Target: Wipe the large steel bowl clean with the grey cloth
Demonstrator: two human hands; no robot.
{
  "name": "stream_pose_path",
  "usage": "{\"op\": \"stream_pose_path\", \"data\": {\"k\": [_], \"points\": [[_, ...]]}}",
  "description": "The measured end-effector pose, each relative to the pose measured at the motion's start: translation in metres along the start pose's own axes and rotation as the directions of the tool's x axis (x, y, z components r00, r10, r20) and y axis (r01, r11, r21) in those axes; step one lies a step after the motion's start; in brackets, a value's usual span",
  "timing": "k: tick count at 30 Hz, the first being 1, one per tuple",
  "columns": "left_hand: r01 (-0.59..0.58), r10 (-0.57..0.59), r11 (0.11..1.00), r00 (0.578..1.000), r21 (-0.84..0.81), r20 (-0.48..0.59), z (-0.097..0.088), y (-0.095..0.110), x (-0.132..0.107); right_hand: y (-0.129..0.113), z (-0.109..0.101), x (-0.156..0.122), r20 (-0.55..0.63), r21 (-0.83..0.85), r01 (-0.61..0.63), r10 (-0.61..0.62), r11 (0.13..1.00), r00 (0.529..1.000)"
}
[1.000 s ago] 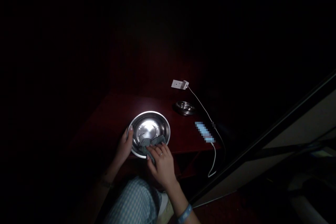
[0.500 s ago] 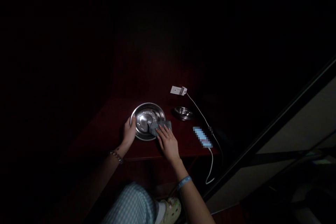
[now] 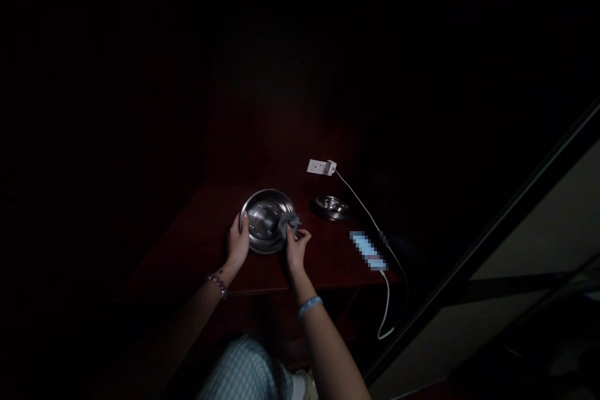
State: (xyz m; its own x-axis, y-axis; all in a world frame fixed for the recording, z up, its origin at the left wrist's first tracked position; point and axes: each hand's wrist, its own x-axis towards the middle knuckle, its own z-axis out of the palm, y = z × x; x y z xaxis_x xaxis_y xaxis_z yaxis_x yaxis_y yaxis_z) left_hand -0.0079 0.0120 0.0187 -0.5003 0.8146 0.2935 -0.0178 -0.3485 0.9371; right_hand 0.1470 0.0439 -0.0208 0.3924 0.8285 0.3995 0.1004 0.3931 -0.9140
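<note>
A shiny round metal bowl (image 3: pixel 263 220) is tilted up over the dark red table, its inside facing me. My left hand (image 3: pixel 239 242) grips its left rim, thumb on the inner edge and fingers behind the wall. At the opposite rim, my right hand (image 3: pixel 297 249) pinches a grey cloth (image 3: pixel 289 223) that is folded over the bowl's edge. The cloth is bunched between thumb and fingers and touches the metal. Whether the bowl's base rests on the table I cannot tell.
Smaller metal dishes (image 3: pixel 332 207), seemingly stacked, sit right of the bowl on the table (image 3: pixel 187 250). A pixelated phone (image 3: pixel 369 251) lies near the right edge, with a white cable (image 3: pixel 359 196) leading to a charger in the wall socket (image 3: pixel 319 167). My knee is below.
My right hand has gone from lying flat on the cloth inside the bowl to pinching it around the right rim. The view has shifted slightly, and my left hand keeps its hold.
</note>
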Motion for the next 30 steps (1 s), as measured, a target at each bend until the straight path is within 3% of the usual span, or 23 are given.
{"op": "stream_pose_path", "data": {"k": [2, 4, 8, 12, 16, 24, 27, 30], "points": [[0.009, -0.009, 1.0, 1.0, -0.001, -0.007, 0.001, -0.003, -0.002, 0.003, 0.003, 0.001, -0.011, 0.06, -0.143, 0.144, 0.988, 0.99], [0.015, -0.015, 1.0, 1.0, -0.018, -0.018, 0.002, -0.005, -0.003, 0.004, 0.004, 0.0, 0.048, 0.068, -0.195, 0.192, 0.979, 0.98], [0.045, -0.053, 0.992, 0.996, -0.119, -0.069, 0.003, -0.008, -0.005, 0.005, 0.001, -0.003, 0.133, 0.016, -0.172, 0.168, 0.985, 0.977], [0.093, -0.116, 0.976, 0.987, -0.195, -0.113, -0.001, -0.013, -0.009, 0.003, 0.001, -0.004, 0.134, -0.04, -0.168, 0.171, 0.985, 0.976], [0.084, -0.102, 0.978, 0.991, -0.192, -0.083, -0.004, -0.016, -0.012, 0.002, 0.003, 0.0, 0.091, -0.045, -0.183, 0.186, 0.982, 0.978], [0.054, -0.027, 0.99, 0.981, -0.13, 0.195, 0.0, -0.005, -0.027, 0.008, -0.001, 0.004, -0.119, 0.168, -0.174, 0.195, 0.97, 0.973], [0.056, -0.021, 0.994, 0.943, -0.096, 0.331, 0.002, -0.004, -0.032, 0.009, -0.004, 0.004, -0.178, 0.221, -0.154, 0.195, 0.963, 0.964], [0.016, 0.009, 0.999, 0.863, -0.044, 0.505, 0.003, -0.006, -0.032, 0.009, -0.003, 0.004, -0.162, 0.215, -0.13, 0.166, 0.968, 0.973]]}}
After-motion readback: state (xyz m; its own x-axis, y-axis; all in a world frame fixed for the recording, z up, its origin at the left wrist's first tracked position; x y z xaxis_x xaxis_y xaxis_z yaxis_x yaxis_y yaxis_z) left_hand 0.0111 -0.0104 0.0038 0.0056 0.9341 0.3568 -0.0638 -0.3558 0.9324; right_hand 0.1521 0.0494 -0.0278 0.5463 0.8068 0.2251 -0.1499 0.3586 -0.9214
